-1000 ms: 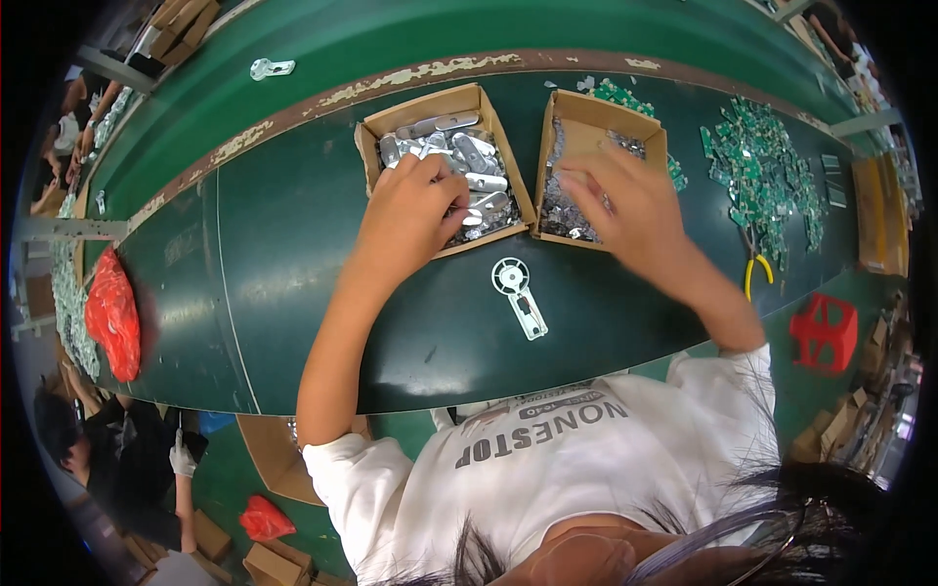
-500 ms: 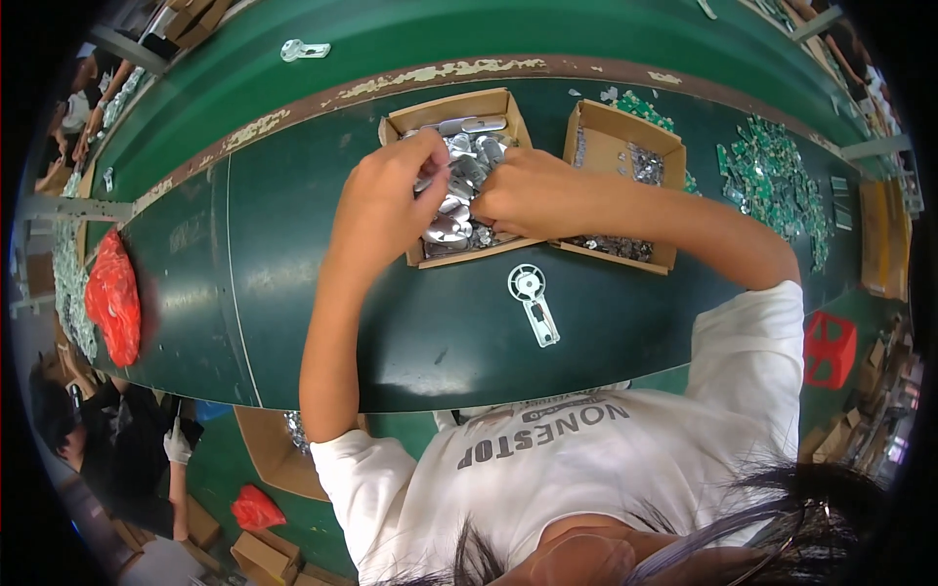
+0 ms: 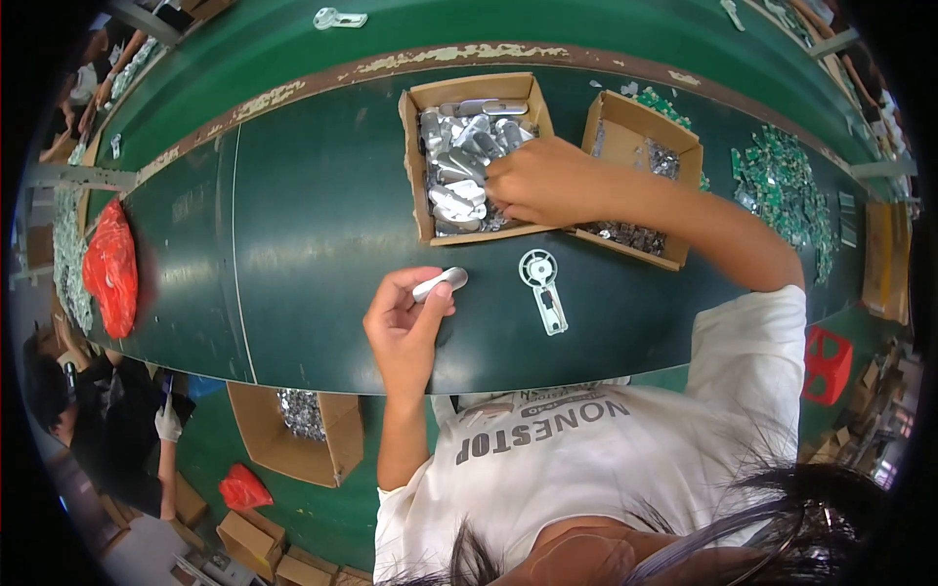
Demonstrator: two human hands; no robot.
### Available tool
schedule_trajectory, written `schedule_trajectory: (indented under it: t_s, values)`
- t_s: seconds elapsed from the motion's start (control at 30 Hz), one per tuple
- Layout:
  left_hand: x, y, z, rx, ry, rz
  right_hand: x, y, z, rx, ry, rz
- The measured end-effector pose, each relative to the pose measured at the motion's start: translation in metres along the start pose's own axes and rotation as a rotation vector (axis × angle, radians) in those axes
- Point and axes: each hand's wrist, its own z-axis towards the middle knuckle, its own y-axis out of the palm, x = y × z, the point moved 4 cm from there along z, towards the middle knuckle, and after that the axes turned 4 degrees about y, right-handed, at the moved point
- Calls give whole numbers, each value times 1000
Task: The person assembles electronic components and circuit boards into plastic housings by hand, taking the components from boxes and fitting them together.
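Observation:
My left hand (image 3: 401,317) is closed over the near part of the green table, pinching a shiny silver oval metal cover (image 3: 442,284) between thumb and fingers. My right hand (image 3: 539,184) reaches into the right side of a cardboard box (image 3: 418,166) heaped with similar silver metal pieces. Its fingers are curled down among them, and the fingertips are hidden, so what they hold does not show. Between me and the boxes lies a white plastic piece (image 3: 543,293) with a spoked ring at one end and a narrow body.
Beside the first box stands a second cardboard box (image 3: 625,109) with small metal parts, partly behind my right forearm. Green circuit boards (image 3: 782,190) are piled at the right. A red plastic bag (image 3: 110,273) lies far left. Beyond the ledge, another white piece (image 3: 339,19) rests on green.
My left hand has come out of the box toward me, bringing a silver metal cover with it. My right hand remains in the box. The view has shifted slightly.

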Motion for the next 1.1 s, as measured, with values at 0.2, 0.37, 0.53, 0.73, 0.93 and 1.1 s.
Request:
schedule_trajectory:
  t_s: [0.2, 0.37, 0.53, 0.73, 0.93, 1.1]
  values:
    - [-5, 8, 1, -19, -41, -128, 5, -14, -7, 103, -124, 166]
    - [3, 22, -4, -43, -65, -214, -3, -35, -33, 302, 5, 431]
    - [-1, 33, -9, -225, 14, -38, -55, -18, -73, 331, -68, 818]
    - [-10, 35, -7, -263, -81, -181, -59, 15, -92, 424, 89, 1051]
    - [-23, 52, -20, -350, -317, -813, -68, 35, -88, 435, 68, 1603]
    - [-30, 67, -29, -158, -334, -782, -70, 33, -88, 469, 54, 1371]
